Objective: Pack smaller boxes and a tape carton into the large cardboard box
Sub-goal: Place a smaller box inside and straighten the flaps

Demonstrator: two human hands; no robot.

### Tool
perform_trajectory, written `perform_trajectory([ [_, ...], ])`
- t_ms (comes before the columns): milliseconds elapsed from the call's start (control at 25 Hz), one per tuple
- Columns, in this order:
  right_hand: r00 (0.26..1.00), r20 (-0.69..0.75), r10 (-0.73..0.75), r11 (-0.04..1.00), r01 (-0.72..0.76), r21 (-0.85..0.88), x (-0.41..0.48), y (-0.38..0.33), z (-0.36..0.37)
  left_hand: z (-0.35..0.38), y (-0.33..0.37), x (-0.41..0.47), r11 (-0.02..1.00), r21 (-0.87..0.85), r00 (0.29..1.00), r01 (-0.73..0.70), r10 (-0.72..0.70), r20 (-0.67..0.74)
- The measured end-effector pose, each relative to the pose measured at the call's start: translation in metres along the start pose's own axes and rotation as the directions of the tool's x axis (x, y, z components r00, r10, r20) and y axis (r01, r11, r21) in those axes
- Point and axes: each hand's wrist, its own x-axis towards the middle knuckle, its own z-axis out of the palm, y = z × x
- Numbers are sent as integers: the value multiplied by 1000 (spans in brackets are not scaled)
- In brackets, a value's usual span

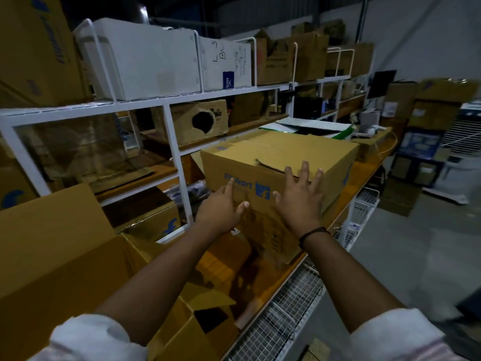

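Head camera, looking down a dim storeroom bench: both my arms reach out to a closed brown cardboard box with blue Flipkart print [281, 162], which stands on the orange-topped workbench [364, 175] and appears to rest on a lower brown carton [268, 235], though the light is too poor to be sure where one ends. My left hand [221, 209] touches the printed front face, forefinger straight on the blue lettering and thumb held out. My right hand [299, 201], a dark cord bracelet [313, 234] at its wrist, lies flat with fingers spread over the box's front top edge. Neither hand grips anything. Nearer me on the left, the large open brown cardboard box [52, 243] has its flaps raised. Behind the bench a white metal shelf rack [171, 142] carries white cartons [145, 58] above and brown ones below. White wire-mesh baskets [281, 308] hang along the bench's front.
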Motion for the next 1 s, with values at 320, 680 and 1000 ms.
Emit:
perform_trajectory([
  [320, 994, -59, -86, 996, 87, 2, 10, 31, 14, 8, -24, 24, 995, -84, 998, -58, 59, 6],
  [680, 971, -138, -196, 978, 203, 41, 12, 64, 13, 10, -55, 41, 993, -97, 997, -74, 75, 7],
  [1000, 976, -209, 60, 972, -9, 236, 20, 94, 6, 13, -49, 85, 993, -113, 999, 39, -43, -31],
])
